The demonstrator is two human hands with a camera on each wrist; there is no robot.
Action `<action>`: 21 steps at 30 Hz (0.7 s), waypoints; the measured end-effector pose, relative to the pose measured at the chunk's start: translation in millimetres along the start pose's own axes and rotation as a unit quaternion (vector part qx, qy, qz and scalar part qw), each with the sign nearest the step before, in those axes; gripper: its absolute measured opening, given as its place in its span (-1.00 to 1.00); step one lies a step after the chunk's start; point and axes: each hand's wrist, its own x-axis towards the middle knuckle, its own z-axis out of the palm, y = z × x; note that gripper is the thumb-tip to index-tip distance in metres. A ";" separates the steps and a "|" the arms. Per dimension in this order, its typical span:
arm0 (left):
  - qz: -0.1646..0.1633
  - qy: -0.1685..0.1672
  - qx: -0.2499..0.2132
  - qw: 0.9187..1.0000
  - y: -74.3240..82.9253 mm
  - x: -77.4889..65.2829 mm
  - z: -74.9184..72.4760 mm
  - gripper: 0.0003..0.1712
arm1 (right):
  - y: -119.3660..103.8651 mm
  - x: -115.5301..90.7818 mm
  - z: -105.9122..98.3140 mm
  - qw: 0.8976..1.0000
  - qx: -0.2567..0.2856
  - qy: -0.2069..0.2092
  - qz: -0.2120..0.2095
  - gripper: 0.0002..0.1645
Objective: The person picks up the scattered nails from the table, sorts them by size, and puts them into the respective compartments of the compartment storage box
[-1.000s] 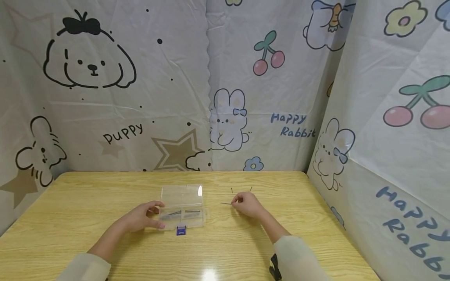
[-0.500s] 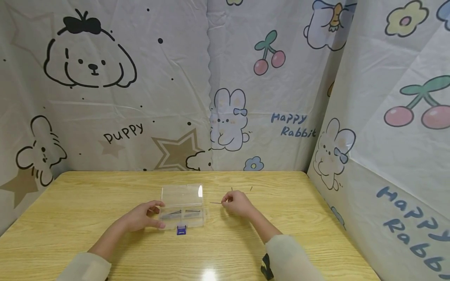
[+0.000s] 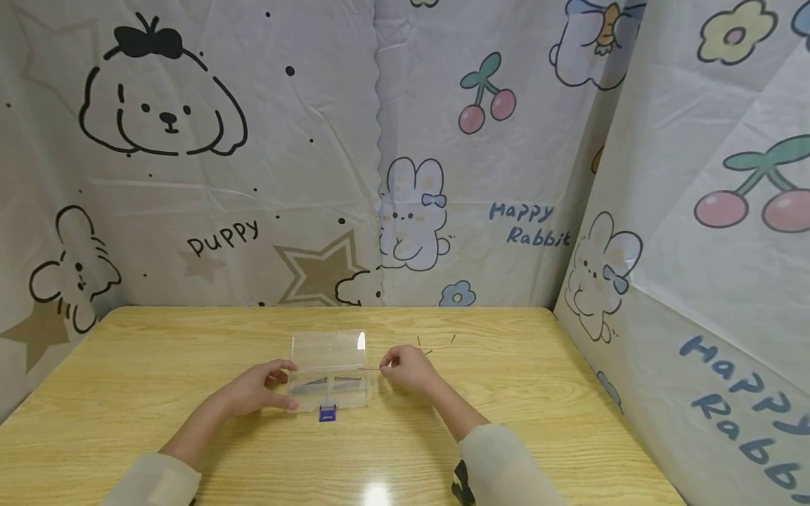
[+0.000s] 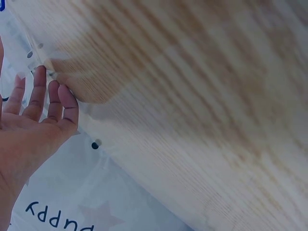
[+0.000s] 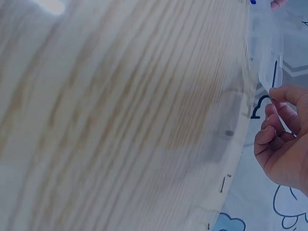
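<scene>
A clear plastic box with a blue latch lies on the table, its lid folded back. Dark nails lie in its left and right compartments. My left hand holds the box by its left end, thumb at the front corner and fingertips near the hinge. Between thumb and forefinger, my right hand pinches a thin nail; it points left, and its tip overlaps the box's right edge near the hinge in the head view. The other right fingers are curled.
Several loose nails lie on the wooden table behind and right of my right hand. A printed cloth hangs along the back of the table and on both sides.
My right hand has moved left with the nail, from the loose nails to the box's right edge. A loose nail behind it has come into view. My left hand stays at the box.
</scene>
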 end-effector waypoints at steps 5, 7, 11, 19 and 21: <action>0.002 -0.002 -0.003 1.000 -0.2 0.3 -0.3 -0.13 | -5.0 1.2 8.1 1.000 -0.001 0.001 -0.009 -0.90; 0.002 -0.002 -0.006 1.000 -0.3 0.3 -0.2 -0.12 | -6.6 1.9 11.4 1.000 0.002 0.000 -0.010 -0.90; 0.003 -0.003 -0.008 1.000 -0.1 0.1 0.1 -0.13 | -10.6 2.9 16.9 1.000 0.007 -0.003 -0.005 -0.91; 0.008 -0.002 -0.005 1.000 1.2 -0.7 -0.4 -0.14 | -19.9 5.6 24.8 1.000 0.017 -0.005 -0.004 -0.92; 0.009 -0.002 -0.005 1.000 0.8 -0.9 -0.5 -0.14 | -20.9 7.5 27.9 1.000 0.010 -0.004 -0.008 -0.92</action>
